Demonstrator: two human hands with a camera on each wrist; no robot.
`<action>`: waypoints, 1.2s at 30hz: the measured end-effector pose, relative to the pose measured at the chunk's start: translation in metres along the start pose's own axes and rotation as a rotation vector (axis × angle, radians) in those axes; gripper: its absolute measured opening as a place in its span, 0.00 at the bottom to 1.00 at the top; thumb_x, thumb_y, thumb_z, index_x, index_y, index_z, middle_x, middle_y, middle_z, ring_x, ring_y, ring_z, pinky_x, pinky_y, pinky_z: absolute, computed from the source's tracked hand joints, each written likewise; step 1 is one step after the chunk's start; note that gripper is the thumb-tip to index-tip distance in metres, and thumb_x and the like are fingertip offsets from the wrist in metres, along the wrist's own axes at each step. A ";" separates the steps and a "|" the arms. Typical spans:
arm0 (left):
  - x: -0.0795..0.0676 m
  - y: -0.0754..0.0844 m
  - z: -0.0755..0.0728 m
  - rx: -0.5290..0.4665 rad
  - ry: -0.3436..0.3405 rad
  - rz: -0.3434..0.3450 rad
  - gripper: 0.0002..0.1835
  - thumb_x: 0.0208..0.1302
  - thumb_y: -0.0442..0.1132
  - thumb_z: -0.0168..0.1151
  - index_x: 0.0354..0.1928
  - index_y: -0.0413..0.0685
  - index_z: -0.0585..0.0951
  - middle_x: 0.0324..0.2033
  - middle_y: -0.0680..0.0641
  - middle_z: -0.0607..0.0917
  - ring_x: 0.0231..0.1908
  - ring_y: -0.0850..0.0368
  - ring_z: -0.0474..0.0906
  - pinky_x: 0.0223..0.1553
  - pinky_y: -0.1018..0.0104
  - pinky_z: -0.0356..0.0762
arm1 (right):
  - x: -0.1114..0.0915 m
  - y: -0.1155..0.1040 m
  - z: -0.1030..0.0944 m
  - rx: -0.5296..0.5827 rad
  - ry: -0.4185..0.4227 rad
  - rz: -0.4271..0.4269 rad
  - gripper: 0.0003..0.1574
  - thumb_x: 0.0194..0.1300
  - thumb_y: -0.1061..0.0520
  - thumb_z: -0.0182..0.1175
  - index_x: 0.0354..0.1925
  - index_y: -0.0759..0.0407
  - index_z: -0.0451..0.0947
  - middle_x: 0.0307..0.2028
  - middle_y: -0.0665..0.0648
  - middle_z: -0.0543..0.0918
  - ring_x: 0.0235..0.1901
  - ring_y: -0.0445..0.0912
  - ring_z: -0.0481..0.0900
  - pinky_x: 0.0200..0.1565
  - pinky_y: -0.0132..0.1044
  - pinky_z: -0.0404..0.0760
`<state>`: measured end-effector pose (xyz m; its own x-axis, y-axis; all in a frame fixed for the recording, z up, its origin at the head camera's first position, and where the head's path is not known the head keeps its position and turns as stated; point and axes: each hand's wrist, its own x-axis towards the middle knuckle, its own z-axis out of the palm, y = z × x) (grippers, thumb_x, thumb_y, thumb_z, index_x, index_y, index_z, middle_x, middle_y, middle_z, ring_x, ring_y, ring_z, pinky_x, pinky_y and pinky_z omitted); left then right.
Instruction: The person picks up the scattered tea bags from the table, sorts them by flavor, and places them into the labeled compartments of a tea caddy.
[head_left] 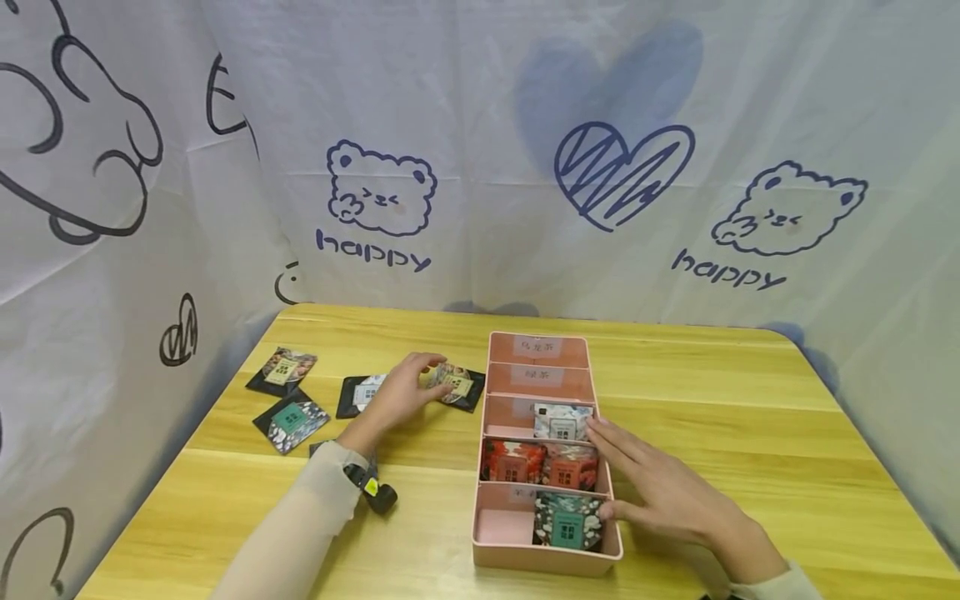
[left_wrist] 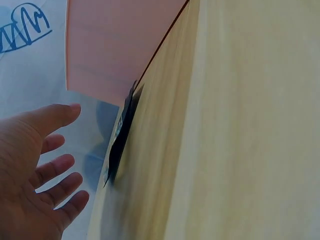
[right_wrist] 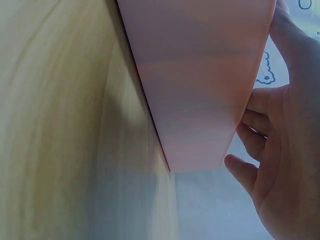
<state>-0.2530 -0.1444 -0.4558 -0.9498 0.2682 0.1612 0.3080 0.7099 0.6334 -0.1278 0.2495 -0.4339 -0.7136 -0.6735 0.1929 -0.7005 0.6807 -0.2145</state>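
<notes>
A pink divided box (head_left: 546,557) stands on the table with tea sachets in its three nearest compartments: a green-labelled sachet (head_left: 567,523) nearest, two red ones (head_left: 513,463) behind it, then a white one (head_left: 564,422). My left hand (head_left: 399,398) hovers with loosely bent fingers by a black sachet (head_left: 467,387) with a yellow label. In the left wrist view a gap shows between that hand (left_wrist: 35,170) and the sachet (left_wrist: 120,137). My right hand (head_left: 663,492) rests its fingers along the box's right rim; the right wrist view shows the fingers against the wall (right_wrist: 195,95).
Left of the box lie a white-labelled black sachet (head_left: 351,397), a yellow-labelled one (head_left: 282,371) and a green-labelled one (head_left: 291,421). Another sachet is mostly hidden under my left wrist. The two far compartments (head_left: 536,382) carry paper labels. A printed curtain (head_left: 480,217) hangs behind the table.
</notes>
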 end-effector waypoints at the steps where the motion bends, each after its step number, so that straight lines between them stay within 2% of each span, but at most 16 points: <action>1: 0.001 -0.001 0.000 -0.002 -0.008 -0.005 0.30 0.63 0.47 0.69 0.64 0.44 0.74 0.57 0.41 0.76 0.57 0.41 0.73 0.59 0.43 0.70 | 0.000 0.000 0.000 0.002 0.000 -0.001 0.58 0.61 0.34 0.63 0.77 0.55 0.50 0.75 0.58 0.52 0.70 0.57 0.59 0.60 0.57 0.70; 6: 0.006 -0.004 -0.001 -0.008 -0.049 -0.046 0.32 0.63 0.49 0.68 0.66 0.44 0.72 0.61 0.40 0.74 0.59 0.40 0.71 0.60 0.43 0.70 | 0.000 0.000 0.000 0.012 0.000 0.003 0.58 0.61 0.34 0.63 0.77 0.55 0.50 0.75 0.58 0.52 0.69 0.58 0.60 0.60 0.57 0.71; 13: 0.011 -0.013 0.002 -0.029 -0.096 -0.092 0.35 0.61 0.49 0.70 0.67 0.43 0.71 0.65 0.38 0.71 0.65 0.39 0.65 0.66 0.44 0.62 | -0.001 -0.001 0.002 0.003 -0.001 0.010 0.58 0.62 0.32 0.62 0.77 0.55 0.50 0.76 0.58 0.51 0.69 0.58 0.60 0.59 0.59 0.71; 17: 0.013 -0.018 0.004 -0.019 -0.111 -0.084 0.37 0.61 0.52 0.69 0.68 0.42 0.70 0.65 0.37 0.71 0.65 0.38 0.65 0.65 0.43 0.62 | -0.001 0.000 0.003 -0.003 0.008 0.011 0.58 0.61 0.33 0.62 0.77 0.55 0.50 0.76 0.57 0.52 0.69 0.58 0.60 0.59 0.58 0.72; 22: 0.016 -0.022 0.007 -0.012 -0.117 -0.107 0.41 0.60 0.55 0.69 0.69 0.42 0.69 0.65 0.37 0.71 0.66 0.38 0.64 0.66 0.44 0.61 | -0.001 0.001 0.003 -0.004 0.010 0.005 0.58 0.61 0.34 0.63 0.77 0.55 0.50 0.75 0.57 0.52 0.69 0.57 0.61 0.58 0.57 0.73; 31: 0.017 -0.022 0.009 -0.036 -0.140 -0.125 0.40 0.58 0.55 0.70 0.69 0.45 0.70 0.66 0.39 0.71 0.67 0.39 0.63 0.67 0.44 0.58 | -0.002 -0.001 0.002 0.018 -0.002 0.027 0.57 0.62 0.34 0.63 0.77 0.54 0.50 0.76 0.57 0.51 0.68 0.58 0.62 0.58 0.58 0.73; 36: 0.019 -0.022 0.010 -0.027 -0.145 -0.111 0.40 0.57 0.55 0.71 0.68 0.44 0.71 0.65 0.40 0.72 0.67 0.40 0.63 0.68 0.45 0.58 | -0.001 -0.002 0.002 0.020 0.000 0.029 0.57 0.62 0.35 0.63 0.77 0.54 0.49 0.76 0.56 0.51 0.68 0.58 0.62 0.58 0.57 0.73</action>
<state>-0.2776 -0.1490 -0.4740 -0.9592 0.2819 -0.0204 0.1984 0.7231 0.6616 -0.1262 0.2483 -0.4356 -0.7336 -0.6537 0.1860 -0.6790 0.6939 -0.2395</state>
